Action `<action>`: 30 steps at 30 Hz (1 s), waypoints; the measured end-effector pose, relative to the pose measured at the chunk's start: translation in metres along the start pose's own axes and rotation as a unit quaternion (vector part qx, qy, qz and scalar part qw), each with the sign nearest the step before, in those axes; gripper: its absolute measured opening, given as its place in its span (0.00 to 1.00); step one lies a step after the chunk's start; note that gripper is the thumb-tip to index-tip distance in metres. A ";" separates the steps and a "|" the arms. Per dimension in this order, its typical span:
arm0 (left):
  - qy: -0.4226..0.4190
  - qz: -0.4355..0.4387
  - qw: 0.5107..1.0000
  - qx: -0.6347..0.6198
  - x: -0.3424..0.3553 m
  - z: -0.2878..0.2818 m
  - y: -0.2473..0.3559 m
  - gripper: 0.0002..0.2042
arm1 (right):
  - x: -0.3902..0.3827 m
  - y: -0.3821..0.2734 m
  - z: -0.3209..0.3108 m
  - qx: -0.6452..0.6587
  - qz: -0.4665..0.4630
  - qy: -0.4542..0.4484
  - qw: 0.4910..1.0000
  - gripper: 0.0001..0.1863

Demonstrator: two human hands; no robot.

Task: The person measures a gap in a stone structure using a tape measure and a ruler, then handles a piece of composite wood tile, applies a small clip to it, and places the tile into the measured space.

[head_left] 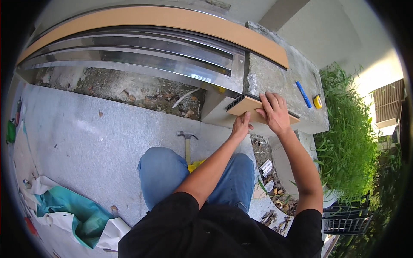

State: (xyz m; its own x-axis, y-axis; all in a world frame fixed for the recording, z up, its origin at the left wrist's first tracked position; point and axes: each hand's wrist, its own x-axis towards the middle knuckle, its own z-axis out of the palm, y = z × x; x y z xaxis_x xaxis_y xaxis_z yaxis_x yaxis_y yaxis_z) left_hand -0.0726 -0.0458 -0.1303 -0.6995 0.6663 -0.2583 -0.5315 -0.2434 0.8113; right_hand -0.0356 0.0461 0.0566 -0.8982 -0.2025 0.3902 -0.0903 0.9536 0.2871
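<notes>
A short tan hollow board with dark ribbed ends and edge lies at the front edge of the concrete ledge, just right of the steel rails. My left hand grips its lower edge near the left end, thumb on the face and some fingers hidden beneath. My right hand holds the board farther right, fingers bent over its back edge and thumb pressed on the face. Behind my right hand, a blue marker and a yellow tape measure rest on the ledge.
A long tan board tops the rails. A hammer lies by my knees, beside something yellow. A teal-and-white sheet is crumpled lower left. Tall weeds and a dark crate stand right. Dry leaves lie below the ledge.
</notes>
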 end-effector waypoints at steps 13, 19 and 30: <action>-0.025 0.013 0.999 0.017 0.008 -0.006 -0.004 0.34 | -0.002 -0.008 0.000 -0.001 0.043 0.042 0.998 0.28; -0.040 -0.004 0.999 0.008 0.006 -0.002 0.000 0.34 | -0.007 -0.001 0.002 0.020 0.038 0.059 0.997 0.28; -0.022 0.001 1.000 -0.008 0.010 0.004 -0.005 0.35 | -0.014 0.005 0.009 0.055 0.074 0.072 0.993 0.31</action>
State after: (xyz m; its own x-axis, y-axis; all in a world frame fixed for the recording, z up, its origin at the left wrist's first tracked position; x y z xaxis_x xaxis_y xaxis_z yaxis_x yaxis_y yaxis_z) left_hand -0.0746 -0.0351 -0.1347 -0.6796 0.6958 -0.2325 -0.5373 -0.2563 0.8035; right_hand -0.0274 0.0560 0.0444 -0.8356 -0.0806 0.5434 -0.0159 0.9923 0.1229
